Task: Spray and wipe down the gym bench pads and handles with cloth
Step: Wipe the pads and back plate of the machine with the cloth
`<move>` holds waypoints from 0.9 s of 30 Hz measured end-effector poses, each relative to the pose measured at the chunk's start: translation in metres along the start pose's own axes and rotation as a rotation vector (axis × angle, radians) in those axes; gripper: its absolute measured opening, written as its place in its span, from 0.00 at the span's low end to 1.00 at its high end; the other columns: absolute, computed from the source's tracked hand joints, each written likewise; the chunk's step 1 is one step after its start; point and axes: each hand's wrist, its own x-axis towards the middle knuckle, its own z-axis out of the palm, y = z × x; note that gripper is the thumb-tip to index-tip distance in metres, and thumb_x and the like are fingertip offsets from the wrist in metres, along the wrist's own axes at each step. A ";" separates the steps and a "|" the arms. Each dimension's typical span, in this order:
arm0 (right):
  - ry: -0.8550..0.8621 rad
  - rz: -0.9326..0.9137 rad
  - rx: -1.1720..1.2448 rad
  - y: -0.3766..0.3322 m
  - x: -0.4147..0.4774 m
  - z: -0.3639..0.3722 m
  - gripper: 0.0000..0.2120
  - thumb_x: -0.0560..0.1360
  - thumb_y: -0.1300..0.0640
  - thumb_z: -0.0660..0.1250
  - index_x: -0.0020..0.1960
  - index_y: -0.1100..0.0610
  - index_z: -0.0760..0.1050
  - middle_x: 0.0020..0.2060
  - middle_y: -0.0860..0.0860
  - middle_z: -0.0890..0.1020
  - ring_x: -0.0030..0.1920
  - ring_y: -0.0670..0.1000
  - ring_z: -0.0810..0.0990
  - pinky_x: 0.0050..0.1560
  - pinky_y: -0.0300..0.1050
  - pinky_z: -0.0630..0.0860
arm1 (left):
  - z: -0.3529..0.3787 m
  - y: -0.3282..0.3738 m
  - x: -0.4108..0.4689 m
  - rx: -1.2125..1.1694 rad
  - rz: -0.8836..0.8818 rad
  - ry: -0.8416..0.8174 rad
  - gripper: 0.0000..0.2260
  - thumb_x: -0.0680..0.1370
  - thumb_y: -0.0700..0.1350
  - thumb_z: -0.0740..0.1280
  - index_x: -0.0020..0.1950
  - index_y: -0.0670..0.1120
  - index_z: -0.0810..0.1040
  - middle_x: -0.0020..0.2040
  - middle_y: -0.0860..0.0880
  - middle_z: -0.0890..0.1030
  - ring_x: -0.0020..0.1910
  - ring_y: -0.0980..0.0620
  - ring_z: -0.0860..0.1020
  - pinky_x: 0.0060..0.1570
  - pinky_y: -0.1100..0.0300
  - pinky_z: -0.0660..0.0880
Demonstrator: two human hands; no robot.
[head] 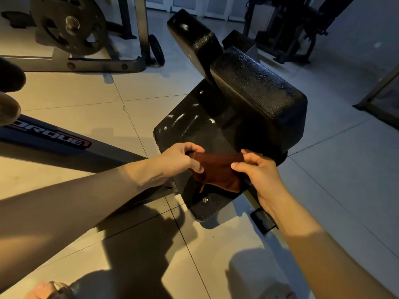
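Left hand [183, 159]: pinches the left end of the cloth between thumb and curled fingers, with the forearm reaching in from the lower left.
Right hand [260, 171]: pinches the right end of the cloth, thumb on the near side and fingers curled behind it.
Cloth [218, 172]: rust-brown, drawn across between the two hands, with its lower edge hanging in a loose fold. It sits in front of the lower part of the flat panel — whether it touches the panel cannot be told.
Flat panel [190, 128]: black and textured, tilted, with small screws near its edges and whitish streaks across its upper part.
Thick pad [259, 91]: black with a pebbled cover, just above and to the right of the panel, beyond the hands.
Far pad [192, 33]: a second black pad, behind the thick one, with a pale smudge on its top face.
Frame bar [54, 140]: dark, slanting in from the left and passing under the left forearm; its white and red lettering is partly cut off.
Weight plate [69, 26]: dark, mounted on a grey rack at the upper left — well apart from the hands.
Wheel [156, 49]: small and black, at the foot of the rack.
Floor [86, 93]: pale tiles, with the arms' shadows falling across the lower middle.
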 end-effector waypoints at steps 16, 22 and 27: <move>0.094 0.070 -0.018 -0.002 -0.010 0.014 0.14 0.74 0.63 0.76 0.56 0.55 0.78 0.46 0.53 0.85 0.48 0.51 0.85 0.39 0.42 0.79 | 0.009 -0.006 -0.006 -0.016 -0.198 0.092 0.11 0.76 0.47 0.76 0.54 0.42 0.84 0.51 0.43 0.86 0.46 0.44 0.86 0.42 0.53 0.85; 0.187 -0.042 -0.349 0.003 -0.016 0.030 0.17 0.72 0.56 0.79 0.56 0.54 0.76 0.46 0.52 0.82 0.48 0.53 0.84 0.49 0.51 0.85 | 0.035 -0.001 -0.005 -0.060 -0.146 0.254 0.09 0.77 0.44 0.76 0.52 0.39 0.83 0.48 0.42 0.85 0.44 0.47 0.84 0.31 0.59 0.81; 0.086 -0.035 -0.240 -0.003 -0.022 0.030 0.11 0.76 0.55 0.75 0.57 0.53 0.79 0.48 0.50 0.84 0.50 0.49 0.85 0.51 0.48 0.84 | 0.039 0.001 -0.005 -0.306 -0.169 0.045 0.16 0.80 0.51 0.71 0.58 0.38 0.83 0.46 0.41 0.86 0.43 0.46 0.86 0.43 0.55 0.83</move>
